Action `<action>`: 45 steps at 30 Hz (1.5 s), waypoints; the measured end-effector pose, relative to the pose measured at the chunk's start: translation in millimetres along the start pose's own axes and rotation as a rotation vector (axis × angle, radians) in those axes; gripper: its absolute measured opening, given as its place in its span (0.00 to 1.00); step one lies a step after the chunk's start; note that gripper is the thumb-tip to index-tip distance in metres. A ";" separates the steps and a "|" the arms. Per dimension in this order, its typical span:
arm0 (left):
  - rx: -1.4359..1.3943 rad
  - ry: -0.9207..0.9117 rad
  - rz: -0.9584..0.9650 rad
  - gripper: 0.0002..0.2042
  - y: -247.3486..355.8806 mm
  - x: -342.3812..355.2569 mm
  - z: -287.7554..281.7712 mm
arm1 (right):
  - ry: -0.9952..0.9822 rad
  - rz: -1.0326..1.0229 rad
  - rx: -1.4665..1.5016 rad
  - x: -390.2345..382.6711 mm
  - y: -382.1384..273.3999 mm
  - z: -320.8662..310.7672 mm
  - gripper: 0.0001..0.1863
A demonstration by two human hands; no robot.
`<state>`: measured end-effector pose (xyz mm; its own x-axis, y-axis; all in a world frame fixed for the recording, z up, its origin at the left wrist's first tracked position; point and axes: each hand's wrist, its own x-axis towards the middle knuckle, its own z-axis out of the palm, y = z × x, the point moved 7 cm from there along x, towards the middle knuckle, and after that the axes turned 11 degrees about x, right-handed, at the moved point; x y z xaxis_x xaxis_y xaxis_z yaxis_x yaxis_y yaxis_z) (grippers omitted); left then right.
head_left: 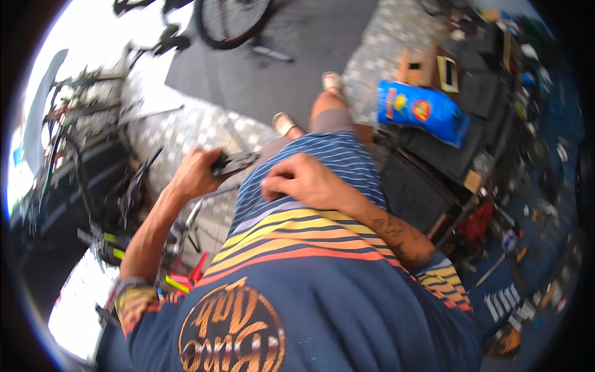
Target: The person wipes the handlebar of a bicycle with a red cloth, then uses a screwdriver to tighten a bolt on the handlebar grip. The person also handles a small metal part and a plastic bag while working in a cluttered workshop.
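My left hand is closed on a dark-handled metal hand tool, apparently pliers, held out just left of my waist. My right hand rests at the front of my striped shirt and blue shorts, its fingers curled; whether anything is inside them is hidden. My sandalled feet stand below, near a dark mat.
A bicycle wheel is at the top. Bike frames and parts crowd the left. On the right, a blue bag and cardboard lie on a dark cluttered bench; tools and small parts cover a blue surface beyond.
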<state>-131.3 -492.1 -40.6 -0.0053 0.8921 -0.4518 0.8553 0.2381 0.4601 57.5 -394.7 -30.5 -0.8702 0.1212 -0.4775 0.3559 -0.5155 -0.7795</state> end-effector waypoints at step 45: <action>-0.043 0.240 0.142 0.13 377.3 630.3 -171.6 | 2.179 0.759 -0.423 -620.2 219.0 -620.2 0.27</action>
<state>99.1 226.0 -20.6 -0.0135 0.9819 -0.1891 0.8335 0.1155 0.5403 886.5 -56.7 -156.5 0.8015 0.5967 0.0399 0.5918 -0.7818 -0.1962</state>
